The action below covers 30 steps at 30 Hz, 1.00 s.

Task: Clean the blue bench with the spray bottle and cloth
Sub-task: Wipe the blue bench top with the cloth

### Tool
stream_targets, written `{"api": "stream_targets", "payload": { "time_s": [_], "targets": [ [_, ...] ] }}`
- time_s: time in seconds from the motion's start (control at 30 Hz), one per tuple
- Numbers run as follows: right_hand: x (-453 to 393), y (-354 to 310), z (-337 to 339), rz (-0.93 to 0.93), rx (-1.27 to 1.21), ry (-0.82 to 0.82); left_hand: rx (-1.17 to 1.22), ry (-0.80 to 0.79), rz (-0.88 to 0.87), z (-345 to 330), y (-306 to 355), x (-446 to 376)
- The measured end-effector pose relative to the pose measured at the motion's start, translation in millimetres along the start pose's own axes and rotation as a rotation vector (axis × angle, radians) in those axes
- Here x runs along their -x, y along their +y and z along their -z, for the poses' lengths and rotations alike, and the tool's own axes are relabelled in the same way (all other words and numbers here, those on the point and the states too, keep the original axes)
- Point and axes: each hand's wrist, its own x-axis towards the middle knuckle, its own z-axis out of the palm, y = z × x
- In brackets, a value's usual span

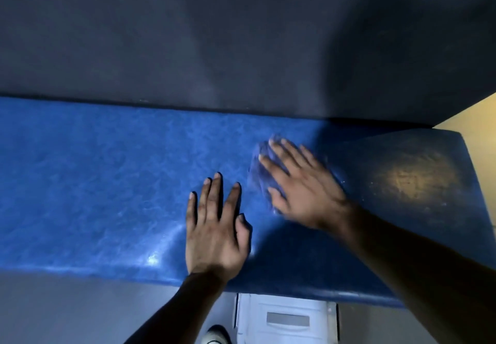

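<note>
The blue bench [107,177] runs across the view, its padded top glossy with light patches. My left hand [214,225] lies flat on the bench near its front edge, fingers spread, holding nothing. My right hand [300,182] is blurred and presses flat on a blue cloth [261,172] on the bench top, right of the left hand. Only the cloth's left part shows beyond the fingers. No spray bottle is in view.
A dark wall [241,35] rises directly behind the bench. The bench's right end [413,180] is darker, with a yellowish reflection. A white plastic box [284,319] stands on the grey floor under the front edge, next to a shoe [214,335].
</note>
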Motion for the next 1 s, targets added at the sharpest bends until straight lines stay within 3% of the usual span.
{"api": "stream_targets", "payload": {
  "time_s": [0.17,0.3,0.37,0.53,0.67,0.8,0.9,1.0],
  "targets": [
    [-45,21,-2,-0.265,-0.101,0.033,-0.004,0.013,-0.001,0,1,2],
    [-32,3,-7,-0.541,-0.175,0.076,-0.01,0.025,0.011,0,2,2],
    [-14,-3,-7,-0.575,-0.191,0.089,-0.007,0.018,0.023,2,5,3],
    [57,-6,-6,-0.452,-0.219,0.124,-0.018,-0.013,0.029,9,11,4],
    [124,-4,-15,-0.236,-0.237,0.235,-0.008,-0.065,0.048,12,19,8],
    [169,15,-12,-0.076,-0.2,0.14,-0.007,-0.072,0.043,6,52,12],
    [198,34,-10,0.031,-0.16,0.2,-0.019,-0.081,-0.007,-4,95,14],
    [218,46,-11,0.076,0.035,0.107,-0.036,-0.068,0.021,-14,129,17]
  ]
}}
